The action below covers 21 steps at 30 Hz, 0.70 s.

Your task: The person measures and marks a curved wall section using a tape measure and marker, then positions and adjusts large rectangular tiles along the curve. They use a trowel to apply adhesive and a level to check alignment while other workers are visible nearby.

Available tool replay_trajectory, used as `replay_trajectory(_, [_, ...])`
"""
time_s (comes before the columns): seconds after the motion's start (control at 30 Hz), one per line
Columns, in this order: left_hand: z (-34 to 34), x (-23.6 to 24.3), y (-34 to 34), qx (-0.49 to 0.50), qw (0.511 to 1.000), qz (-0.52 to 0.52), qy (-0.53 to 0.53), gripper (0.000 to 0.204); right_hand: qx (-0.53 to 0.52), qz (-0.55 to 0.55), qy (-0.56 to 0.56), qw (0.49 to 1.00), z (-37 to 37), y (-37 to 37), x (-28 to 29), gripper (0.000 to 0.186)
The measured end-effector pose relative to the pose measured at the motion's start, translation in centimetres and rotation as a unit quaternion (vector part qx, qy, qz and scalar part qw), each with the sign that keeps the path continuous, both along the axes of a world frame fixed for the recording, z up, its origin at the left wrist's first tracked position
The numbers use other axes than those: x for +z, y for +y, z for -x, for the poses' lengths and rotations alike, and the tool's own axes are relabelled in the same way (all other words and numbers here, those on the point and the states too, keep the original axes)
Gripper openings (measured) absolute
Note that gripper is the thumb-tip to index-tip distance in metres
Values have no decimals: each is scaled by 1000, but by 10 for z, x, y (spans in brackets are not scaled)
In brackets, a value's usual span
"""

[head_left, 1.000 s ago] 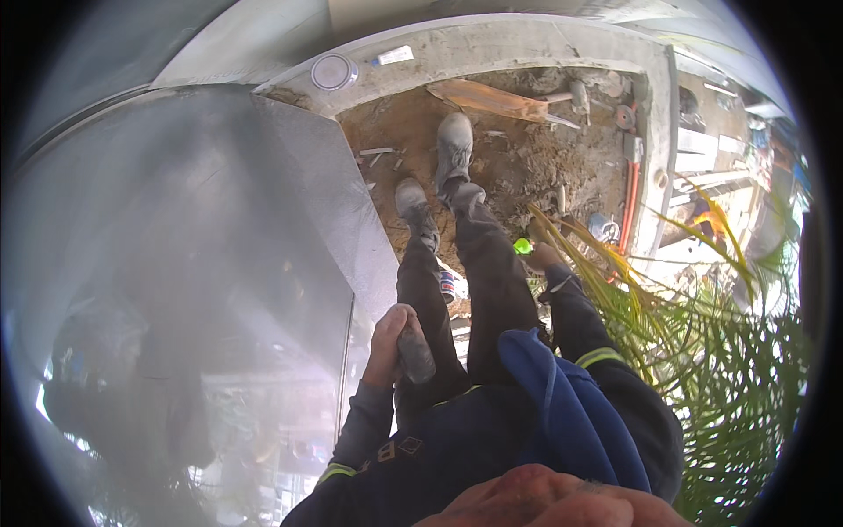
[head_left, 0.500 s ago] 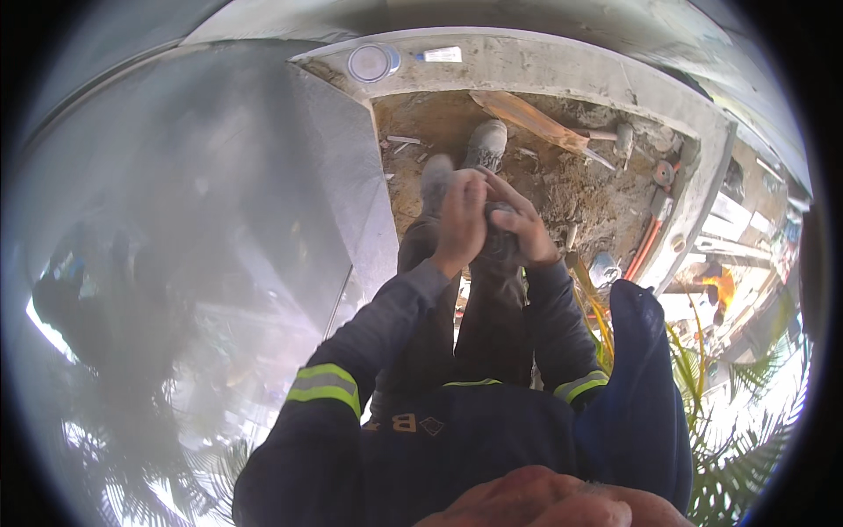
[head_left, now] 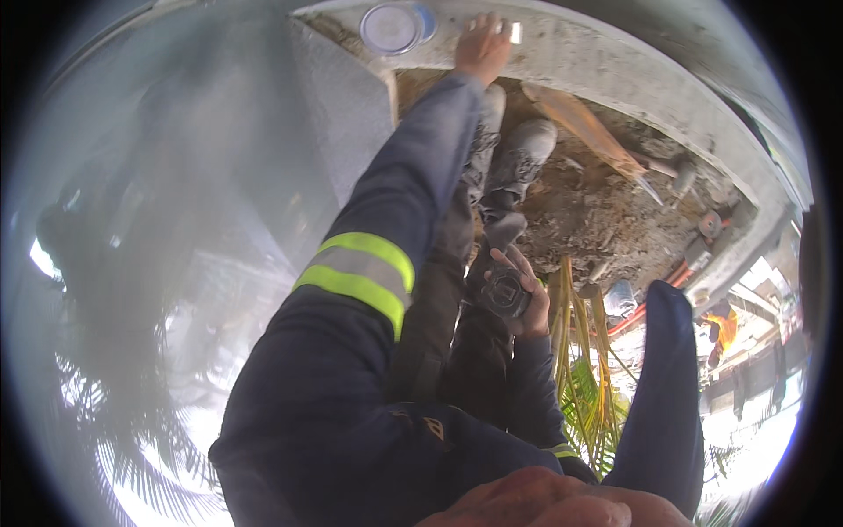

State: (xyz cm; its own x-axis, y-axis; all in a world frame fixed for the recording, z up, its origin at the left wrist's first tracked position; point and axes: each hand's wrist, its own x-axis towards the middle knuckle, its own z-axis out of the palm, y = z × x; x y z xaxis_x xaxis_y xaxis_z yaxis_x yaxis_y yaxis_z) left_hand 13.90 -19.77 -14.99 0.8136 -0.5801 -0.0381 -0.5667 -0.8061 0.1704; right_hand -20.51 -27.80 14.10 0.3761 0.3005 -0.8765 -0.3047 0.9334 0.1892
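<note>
My left hand (head_left: 483,51) reaches far forward to the concrete ledge. Its fingers curl over a small white pack (head_left: 515,33), hiding most of it. A round can with a pale lid (head_left: 390,29) and blue side stands left of that hand. Close to my right thigh, my right hand (head_left: 532,294) holds a dark round object (head_left: 504,292) with a ring-like face. Fingers show along its far and right edges; I cannot make out its exact kind.
The concrete ledge (head_left: 606,61) borders a dirt pit where my boots (head_left: 529,140) stand. A wooden board (head_left: 584,127) lies in the dirt, with tools and a red-orange pipe (head_left: 628,322) at right. Palm fronds (head_left: 580,369) rise beside my right arm. A glossy panel (head_left: 176,220) fills the left.
My hands were together above my knees. My left hand has moved forward to the white pack on the ledge, while my right has drawn back with the dark round object. The view has shifted.
</note>
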Motion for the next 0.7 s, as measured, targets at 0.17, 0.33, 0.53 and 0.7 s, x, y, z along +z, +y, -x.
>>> replay_trajectory(0.17, [25, -25, 20, 20, 996, 21, 79, 56, 56, -3, 31, 998, 3, 19, -15, 85])
replay_trajectory(0.33, [89, 62, 88, 162, 954, 195, 162, 40, 85, 49, 42, 994, -20, 17, -8, 86])
replay_trajectory(0.53, [150, 44, 252, 533, 838, 30, 117, 61, 146, 68, 3, 987, -34, 6, -17, 84])
replay_trajectory(0.7, [146, 45, 248, 521, 852, -55, -10, 79, 215, 91, 23, 972, -56, 8, -13, 77])
